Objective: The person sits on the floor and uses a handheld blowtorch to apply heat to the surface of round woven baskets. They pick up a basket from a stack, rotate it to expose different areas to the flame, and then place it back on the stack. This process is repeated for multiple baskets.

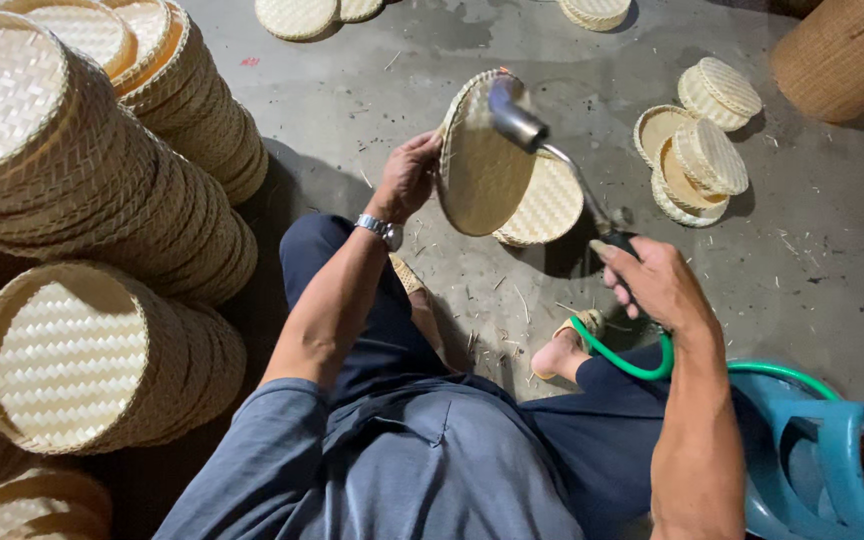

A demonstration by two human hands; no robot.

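Head view: the person sits low over a concrete floor, legs apart. The left hand is closed on the left rim of a round woven tray, thumb and fingers pinching the edge, so the tray stands tilted up off the floor with its flat face turned toward the right. The right hand is wrapped shut around the dark grip of a torch; its thin metal stem runs up and left to a curved nozzle that sits just at the tray's face, whether touching or a little off I cannot tell. A green hose loops from under the right hand toward a blue frame at near right.

A second tray lies flat on the floor right behind the held one. Small lidded baskets cluster farther right, and tall stacks of trays lean at the left.

The held tray looks light, thin and fairly stiff, a woven mat bound in a thicker rim. The rim is likely the safest place to take hold; the centre would probably flex. The weave seems dry and rough, so not slippery, though likely easy to scorch or crack.
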